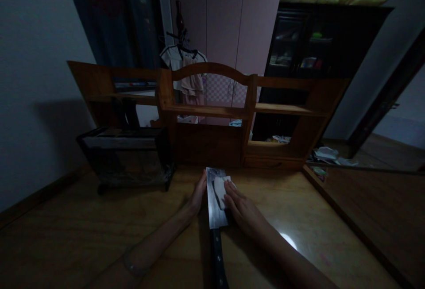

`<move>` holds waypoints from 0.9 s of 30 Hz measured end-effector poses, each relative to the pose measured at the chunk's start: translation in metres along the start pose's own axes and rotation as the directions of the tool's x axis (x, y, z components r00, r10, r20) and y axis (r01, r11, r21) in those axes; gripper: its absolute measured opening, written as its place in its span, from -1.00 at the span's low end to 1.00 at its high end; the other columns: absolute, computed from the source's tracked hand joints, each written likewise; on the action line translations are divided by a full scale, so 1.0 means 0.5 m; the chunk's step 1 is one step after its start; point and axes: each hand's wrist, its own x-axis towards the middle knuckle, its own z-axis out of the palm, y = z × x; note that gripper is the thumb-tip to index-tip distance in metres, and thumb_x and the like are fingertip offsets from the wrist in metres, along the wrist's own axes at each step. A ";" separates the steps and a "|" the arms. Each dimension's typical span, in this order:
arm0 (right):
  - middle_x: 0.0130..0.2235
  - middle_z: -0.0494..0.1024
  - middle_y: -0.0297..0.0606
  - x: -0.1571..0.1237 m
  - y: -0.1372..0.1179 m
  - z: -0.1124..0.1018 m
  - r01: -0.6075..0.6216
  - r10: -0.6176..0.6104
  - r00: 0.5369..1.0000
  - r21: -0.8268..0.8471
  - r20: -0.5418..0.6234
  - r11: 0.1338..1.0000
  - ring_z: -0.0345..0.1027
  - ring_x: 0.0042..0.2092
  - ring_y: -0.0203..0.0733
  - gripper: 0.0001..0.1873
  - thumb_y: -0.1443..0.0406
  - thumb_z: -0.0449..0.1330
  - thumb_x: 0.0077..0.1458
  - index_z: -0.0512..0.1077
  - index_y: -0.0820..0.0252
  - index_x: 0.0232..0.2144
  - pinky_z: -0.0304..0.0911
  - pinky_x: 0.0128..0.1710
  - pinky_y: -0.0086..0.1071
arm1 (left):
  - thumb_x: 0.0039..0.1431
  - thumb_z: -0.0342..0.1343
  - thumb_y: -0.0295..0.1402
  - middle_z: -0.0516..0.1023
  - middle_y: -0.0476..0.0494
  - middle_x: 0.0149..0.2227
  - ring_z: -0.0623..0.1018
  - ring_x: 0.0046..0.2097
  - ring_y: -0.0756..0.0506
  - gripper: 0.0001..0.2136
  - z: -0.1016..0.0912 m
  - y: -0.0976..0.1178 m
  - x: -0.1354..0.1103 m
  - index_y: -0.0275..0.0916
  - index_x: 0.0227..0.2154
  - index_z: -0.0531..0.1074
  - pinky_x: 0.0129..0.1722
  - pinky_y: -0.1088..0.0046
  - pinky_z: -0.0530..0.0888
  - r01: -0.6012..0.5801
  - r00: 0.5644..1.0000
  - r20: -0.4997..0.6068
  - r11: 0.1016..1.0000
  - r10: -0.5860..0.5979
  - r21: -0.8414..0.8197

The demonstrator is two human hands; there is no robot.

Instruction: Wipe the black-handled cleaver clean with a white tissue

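A cleaver [215, 213] with a broad metal blade and a black riveted handle [218, 253] is in front of me, its handle pointing toward me. My left hand [198, 194] is at the blade's left edge and steadies it, some of its fingers hidden behind the metal. With my right hand [241, 205] I press a folded white cloth or tissue [222, 191] flat against the blade's face. A dark streak shows on the blade beside the cloth.
A black-framed knife rack or box [128, 158] stands on the wooden tabletop [149, 213] at the left. Along the back edge runs a wooden shelf unit [207, 111]. Light glares off the tabletop at the right. Behind are pink cabinets [222, 32] and hanging clothes [191, 74].
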 end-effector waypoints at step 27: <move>0.41 -0.28 -0.34 -0.007 -0.048 -0.013 0.173 -0.164 0.972 -0.041 0.167 0.984 -0.44 0.41 -0.13 -0.33 0.03 -0.15 0.35 -0.28 0.01 0.38 -0.29 0.38 -0.10 | 0.22 -0.01 0.08 0.61 -0.34 -0.13 0.55 0.01 -0.30 -0.41 -0.021 -0.008 0.010 -0.40 -0.03 0.49 0.13 0.22 0.33 0.001 1.000 0.009 1.000 -0.001 -0.013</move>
